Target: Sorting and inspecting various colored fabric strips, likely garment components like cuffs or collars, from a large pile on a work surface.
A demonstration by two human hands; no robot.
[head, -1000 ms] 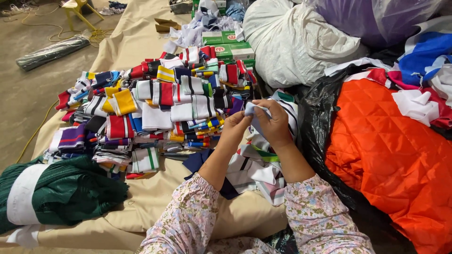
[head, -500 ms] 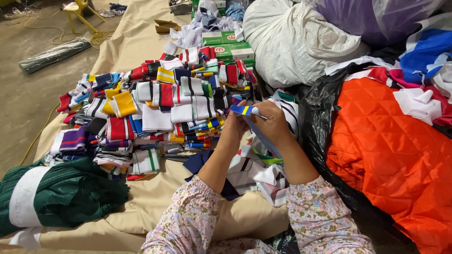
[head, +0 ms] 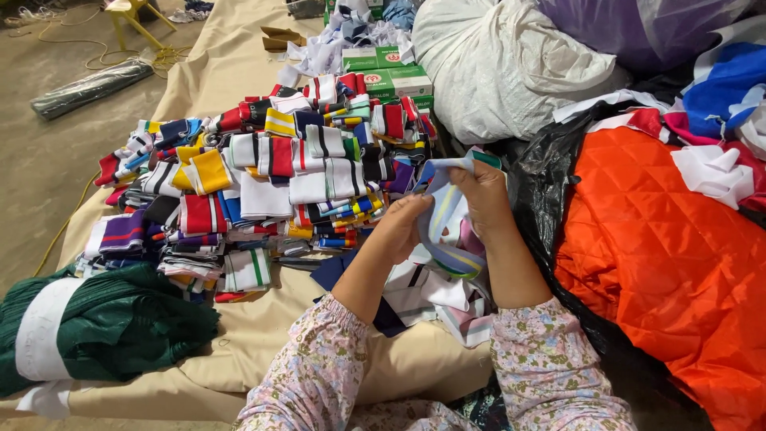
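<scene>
Both hands up: left hand (head: 401, 226) and right hand (head: 481, 194) pinch a striped knit band (head: 444, 231). Stacks of folded striped bands (head: 263, 172) lie just beside, orange quilted fabric (head: 670, 255) on the right.

A single camera sits on the person's head and looks steeply down and forward over both forearms. It is close: the left hand (head: 403, 227) and right hand (head: 483, 199) sit near mid-frame. Ahead, the view reaches across the tan cloth (head: 231, 56) to the floor (head: 48, 152) at upper left. No second view shares this scene.
</scene>
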